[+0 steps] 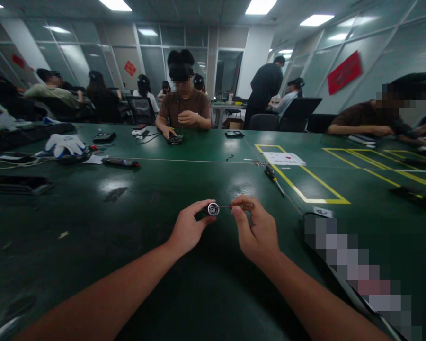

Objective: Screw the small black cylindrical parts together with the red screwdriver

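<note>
My left hand [186,229] pinches a small round part [213,209], dark outside with a silvery rim, between thumb and fingers. Its open end faces me, and some structure shows inside. In my right hand [257,232] is a small screwdriver [247,205] with a reddish, see-through handle, gripped between thumb and fingers. The thin shaft points left and its tip meets the rim of the round part; whether it sits inside cannot be made out. Both hands are above the green table [145,255], near its middle.
A black-and-yellow screwdriver [275,180] lies beyond my right hand, near a white sheet [284,158] and yellow tape. At the left are a dark pen-shaped tool [120,162] and white-blue gloves [66,145]. A co-worker [184,106] sits opposite. A blurred-out device [351,270] lies right.
</note>
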The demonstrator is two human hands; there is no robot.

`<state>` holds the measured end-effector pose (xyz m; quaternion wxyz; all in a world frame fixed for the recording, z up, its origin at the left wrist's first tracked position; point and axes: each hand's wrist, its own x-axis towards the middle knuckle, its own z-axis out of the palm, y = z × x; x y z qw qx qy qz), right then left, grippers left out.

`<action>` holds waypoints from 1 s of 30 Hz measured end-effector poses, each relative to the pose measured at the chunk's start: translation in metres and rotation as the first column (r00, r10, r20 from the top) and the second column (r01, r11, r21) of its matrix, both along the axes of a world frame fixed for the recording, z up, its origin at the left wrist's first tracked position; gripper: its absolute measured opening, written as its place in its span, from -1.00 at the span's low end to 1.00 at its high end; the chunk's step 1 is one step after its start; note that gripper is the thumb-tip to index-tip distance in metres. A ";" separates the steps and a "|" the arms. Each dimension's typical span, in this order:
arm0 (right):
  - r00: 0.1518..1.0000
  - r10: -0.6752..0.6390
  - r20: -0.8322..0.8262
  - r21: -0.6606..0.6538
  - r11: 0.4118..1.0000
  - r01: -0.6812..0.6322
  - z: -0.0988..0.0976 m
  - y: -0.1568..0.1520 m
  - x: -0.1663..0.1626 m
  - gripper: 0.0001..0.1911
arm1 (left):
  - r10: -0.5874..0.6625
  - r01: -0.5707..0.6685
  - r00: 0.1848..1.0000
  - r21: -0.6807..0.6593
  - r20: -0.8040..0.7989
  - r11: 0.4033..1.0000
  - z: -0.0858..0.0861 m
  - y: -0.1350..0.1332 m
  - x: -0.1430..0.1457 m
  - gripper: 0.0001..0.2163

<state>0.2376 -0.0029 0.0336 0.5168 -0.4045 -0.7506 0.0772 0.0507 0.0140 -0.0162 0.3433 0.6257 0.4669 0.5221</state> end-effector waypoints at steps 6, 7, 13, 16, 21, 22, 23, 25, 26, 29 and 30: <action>1.000 0.002 0.003 0.004 1.000 -0.002 0.000 0.000 0.000 -0.89 | -0.006 0.006 1.000 0.007 0.012 1.000 0.000 0.000 0.000 -0.64; 1.000 0.002 0.007 0.002 1.000 -0.002 0.000 0.000 0.000 -0.88 | -0.004 0.004 1.000 0.004 0.011 1.000 0.000 0.000 0.000 -0.64; 1.000 -0.003 0.024 0.013 1.000 0.003 0.000 0.000 -0.001 -0.88 | 0.012 -0.012 1.000 0.007 -0.017 1.000 -0.001 0.001 0.000 -0.64; 0.999 0.005 0.035 0.015 1.000 -0.006 0.000 0.000 -0.001 -0.88 | 0.014 -0.014 1.000 0.003 -0.018 1.000 -0.001 0.001 -0.001 -0.64; 1.000 -0.009 0.000 0.030 1.000 0.009 -0.001 0.000 -0.001 -0.88 | 0.019 -0.019 1.000 0.004 -0.020 1.000 -0.001 0.001 -0.001 -0.63; 1.000 -0.006 0.006 0.032 0.999 0.006 -0.001 0.000 -0.001 -0.88 | 0.016 -0.016 1.000 0.007 -0.021 1.000 -0.001 0.001 -0.001 -0.63; 1.000 -0.002 0.015 0.032 0.999 0.002 -0.001 0.000 -0.001 -0.88 | 0.013 -0.012 1.000 0.011 -0.021 1.000 -0.001 0.001 -0.002 -0.63; 0.999 0.004 0.032 0.028 1.000 -0.004 -0.001 0.000 -0.001 -0.88 | 0.007 -0.007 1.000 0.016 -0.019 1.000 -0.001 0.000 -0.002 -0.64; 0.999 0.003 0.032 0.025 1.000 -0.004 -0.001 0.000 -0.001 -0.89 | 0.006 -0.006 1.000 0.017 -0.017 1.000 -0.001 0.000 -0.002 -0.64; 1.000 -0.001 0.020 0.026 1.000 0.000 -0.001 -0.001 -0.001 -0.89 | 0.008 -0.007 1.000 0.013 -0.014 1.000 -0.001 0.000 -0.001 -0.64; 1.000 0.003 0.024 0.027 1.000 -0.004 -0.001 -0.001 -0.001 -0.89 | 0.006 -0.006 1.000 0.011 -0.012 1.000 -0.001 0.000 -0.001 -0.64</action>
